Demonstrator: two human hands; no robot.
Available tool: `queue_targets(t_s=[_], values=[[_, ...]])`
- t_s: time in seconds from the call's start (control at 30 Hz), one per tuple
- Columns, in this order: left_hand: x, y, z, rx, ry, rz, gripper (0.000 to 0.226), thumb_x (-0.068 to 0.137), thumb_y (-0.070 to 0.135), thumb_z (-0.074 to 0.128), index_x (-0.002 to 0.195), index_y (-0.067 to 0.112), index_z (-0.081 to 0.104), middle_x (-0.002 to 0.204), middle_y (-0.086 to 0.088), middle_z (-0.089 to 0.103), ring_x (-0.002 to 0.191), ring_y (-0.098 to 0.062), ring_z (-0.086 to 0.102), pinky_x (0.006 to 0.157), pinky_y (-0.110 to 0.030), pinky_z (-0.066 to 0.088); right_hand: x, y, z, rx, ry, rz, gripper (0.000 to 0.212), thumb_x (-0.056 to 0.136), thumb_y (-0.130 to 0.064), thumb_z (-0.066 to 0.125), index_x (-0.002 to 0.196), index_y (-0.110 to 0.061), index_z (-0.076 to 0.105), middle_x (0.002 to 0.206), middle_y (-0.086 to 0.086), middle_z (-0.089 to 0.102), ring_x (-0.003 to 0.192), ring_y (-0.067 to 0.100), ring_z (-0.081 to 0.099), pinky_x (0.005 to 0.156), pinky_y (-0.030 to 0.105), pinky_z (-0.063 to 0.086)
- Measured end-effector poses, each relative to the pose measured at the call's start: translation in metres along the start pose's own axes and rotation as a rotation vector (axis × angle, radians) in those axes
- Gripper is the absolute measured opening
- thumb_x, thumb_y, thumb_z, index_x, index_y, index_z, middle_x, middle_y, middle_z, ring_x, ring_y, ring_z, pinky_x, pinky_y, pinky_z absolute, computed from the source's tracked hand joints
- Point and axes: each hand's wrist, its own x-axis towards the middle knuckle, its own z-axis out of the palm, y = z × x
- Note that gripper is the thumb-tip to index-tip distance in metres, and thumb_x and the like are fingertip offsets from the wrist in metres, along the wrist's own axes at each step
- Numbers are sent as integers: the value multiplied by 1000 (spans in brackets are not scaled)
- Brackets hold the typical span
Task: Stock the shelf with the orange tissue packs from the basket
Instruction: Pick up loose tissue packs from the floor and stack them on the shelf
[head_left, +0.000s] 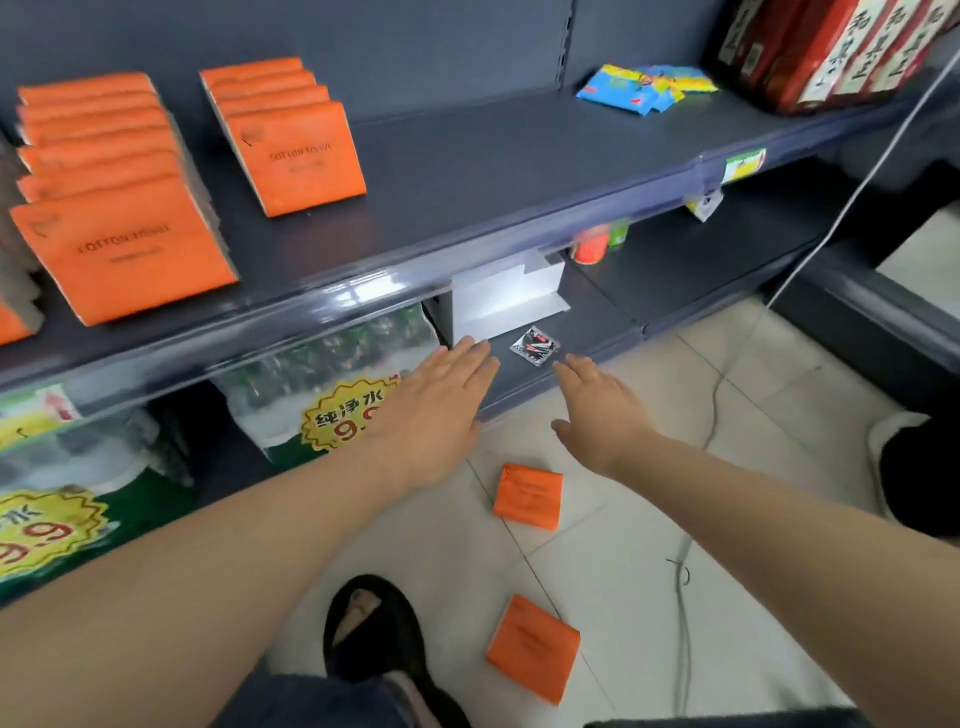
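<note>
Two rows of orange tissue packs stand on the dark shelf (467, 171): a long row (119, 249) at the left and a shorter row (296, 156) beside it. Two more orange packs lie on the tiled floor, one (527, 496) below my hands and one (532, 647) nearer my foot. My left hand (441, 410) and my right hand (597, 410) both reach out flat with spread fingers, holding nothing, in front of the lower shelf. No basket is in view.
Bagged goods with yellow price stickers (322, 379) fill the lower shelf at left. A small black sachet (535, 345) and a metal divider (506, 301) sit on the lower shelf. Blue packets (639, 88) and red boxes (831, 52) are at the upper right. A cable (685, 597) trails across the floor.
</note>
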Motion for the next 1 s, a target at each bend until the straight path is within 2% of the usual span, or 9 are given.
queue_targets(t_s=[0.1,0.23,0.33,0.43,0.67,0.8,1.0], values=[[-7,11,34,28,-62,52,67,99,21,40,155,14,3,163,-4,-5,150,-17,-7,113,-26,-15,-5,5,33,-8,-70,-5,69,92,-22,54,149,-11,16,158,7,16,145,22,14,116,33,15],[-12,25,80,20,-129,75,68,97,22,41,154,13,5,163,-5,-1,150,-19,-3,116,-29,-12,-10,16,73,-5,-146,1,63,91,-13,50,146,-10,21,155,9,20,143,22,19,114,32,19],[-16,36,117,-17,-204,72,69,97,25,41,154,12,5,163,-6,2,150,-20,-3,118,-30,-10,-8,26,98,15,-200,16,59,91,-12,51,144,-9,26,150,10,28,138,24,27,111,32,26],[-19,46,154,-50,-278,95,70,96,24,43,154,10,7,163,-6,4,150,-20,-1,113,-27,-14,-3,37,122,45,-242,36,52,91,-11,51,139,-8,32,145,11,34,135,25,32,108,32,30],[-24,67,224,-100,-409,123,67,99,29,37,154,10,5,163,-7,1,150,-19,-2,117,-28,-10,19,56,181,126,-312,109,48,93,-11,48,139,-7,34,145,11,35,135,27,33,108,36,32],[-29,76,253,-140,-472,123,73,99,35,43,154,9,3,163,-6,1,150,-20,-2,119,-30,-5,38,63,207,173,-328,131,43,91,-10,48,134,-8,40,137,9,42,127,27,41,101,37,39],[-30,83,282,-200,-581,160,94,90,43,60,153,8,0,162,-6,2,150,-20,1,120,-31,-1,65,67,240,207,-311,149,53,90,-13,53,139,-7,33,145,10,35,133,27,35,101,37,36]])
